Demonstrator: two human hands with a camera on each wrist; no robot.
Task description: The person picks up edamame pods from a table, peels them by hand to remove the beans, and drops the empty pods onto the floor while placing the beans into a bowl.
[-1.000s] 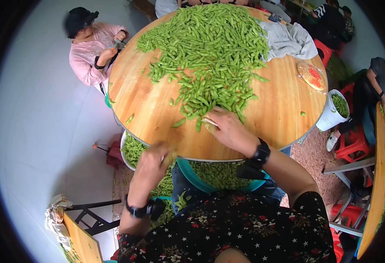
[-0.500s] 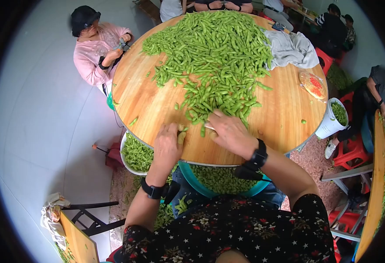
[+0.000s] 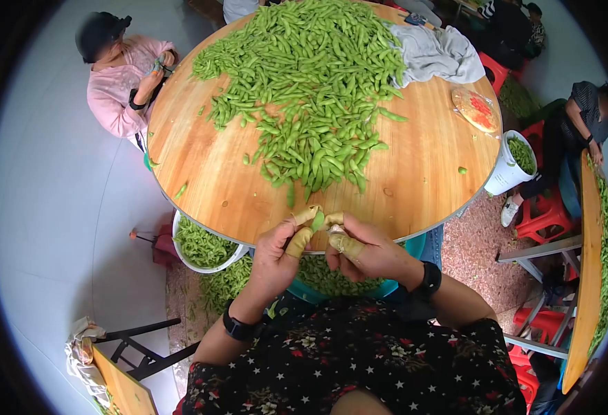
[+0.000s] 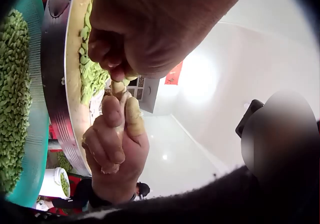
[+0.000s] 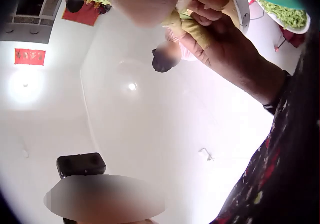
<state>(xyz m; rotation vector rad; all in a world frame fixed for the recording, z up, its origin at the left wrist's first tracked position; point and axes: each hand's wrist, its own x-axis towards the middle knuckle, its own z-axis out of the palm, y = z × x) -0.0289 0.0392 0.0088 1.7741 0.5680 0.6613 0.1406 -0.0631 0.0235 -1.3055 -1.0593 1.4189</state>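
Observation:
My left hand (image 3: 274, 257) pinches a green soybean pod (image 3: 318, 221) between thumb and forefinger, both in yellowish finger covers. Close beside it, my right hand (image 3: 376, 257) has thumb and forefinger, also covered, closed on a small whitish object (image 3: 335, 229); I cannot tell its kind. The two hands meet at the near edge of the round wooden table (image 3: 415, 187). Beyond them lies a large heap of pods (image 3: 318, 69). Below sits a teal basin (image 4: 37, 134) of shelled green beans (image 4: 12, 104). In the right wrist view, the left hand (image 5: 232, 49) shows its covered thumb.
A white tub (image 3: 238, 254) of pods stands below the table at left. A grey cloth (image 3: 442, 55) and a wrapped round item (image 3: 475, 109) lie on the table's right side. A white bucket (image 3: 504, 169) stands right of the table. A person in pink (image 3: 117, 104) sits at left.
The right hand has drawn back from the heap to the table edge. The left hand reached onto the table, then came back beside it, holding up a pod.

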